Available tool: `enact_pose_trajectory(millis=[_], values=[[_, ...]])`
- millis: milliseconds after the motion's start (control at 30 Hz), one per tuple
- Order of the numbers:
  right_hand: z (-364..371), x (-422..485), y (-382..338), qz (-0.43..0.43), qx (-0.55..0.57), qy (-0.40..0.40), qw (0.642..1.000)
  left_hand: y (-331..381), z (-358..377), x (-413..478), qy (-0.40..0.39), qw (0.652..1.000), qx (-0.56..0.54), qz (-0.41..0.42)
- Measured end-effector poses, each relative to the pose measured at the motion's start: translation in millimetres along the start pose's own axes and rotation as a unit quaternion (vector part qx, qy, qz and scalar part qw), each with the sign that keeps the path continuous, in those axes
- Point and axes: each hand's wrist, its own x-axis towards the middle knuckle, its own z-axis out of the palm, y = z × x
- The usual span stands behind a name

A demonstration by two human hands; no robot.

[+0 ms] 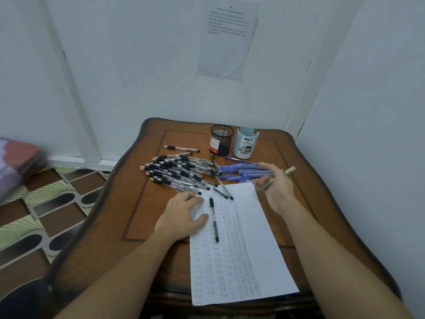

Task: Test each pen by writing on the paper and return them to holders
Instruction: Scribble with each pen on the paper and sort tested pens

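A white paper (pixel 253 256) covered with rows of written test words lies on the wooden table (pixel 142 217). My left hand (pixel 181 214) rests flat on the paper's upper left corner. A black pen (pixel 213 221) lies on the paper just right of that hand. My right hand (pixel 276 187) hovers above the paper's top right corner and holds a blurred greenish pen (pixel 287 171). Behind the paper lie a heap of black-grip pens (pixel 177 172) and a cluster of blue pens (pixel 241 172). At the back stand a black mesh holder (pixel 221 140) and a light blue holder (pixel 245 142).
One black pen (pixel 181 148) lies apart, left of the mesh holder. White walls close in behind and to the right of the table. A sheet of printed text (pixel 226 38) hangs on the back wall. Patterned flooring (pixel 41 210) and a folded cloth (pixel 18 162) are at left.
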Motion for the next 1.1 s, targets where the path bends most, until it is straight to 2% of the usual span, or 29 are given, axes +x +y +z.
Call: enact_pose_trajectory(millis=[67, 267, 367, 533, 733, 933, 1100], values=[[-1.1, -1.5, 1.5, 0.051, 0.029, -0.004, 0.998, 0.8, -0.4, 1.2, -0.003, 1.000, 0.003, -0.002], [-1.9, 8.3, 30.6, 0.099, -0.023, -0.047, 0.994, -1.4, 0.7, 5.1, 0.001, 1.000, -0.003, -0.008], [8.9, 16.5, 37.5, 0.052, -0.085, -0.008, 0.995, -3.8, 1.4, 6.9, -0.003, 1.000, 0.005, -0.008], [21.7, 14.2, 41.5, -0.016, -0.163, -0.056, 0.985, -6.8, 3.8, 9.1, 0.000, 1.000, 0.013, -0.017], [8.2, -8.0, 35.3, -0.099, -0.210, -0.066, 0.971, -2.4, 1.2, 8.5, -0.014, 0.999, 0.008, -0.032], [3.1, -13.5, 36.6, -0.002, -0.167, -0.067, 0.984, -1.5, 0.1, 3.6, -0.027, 0.999, -0.006, -0.026], [10.6, 3.4, 41.1, -0.025, -0.174, 0.001, 0.984, -1.9, -1.1, 5.8, -0.021, 0.999, -0.028, -0.013]])
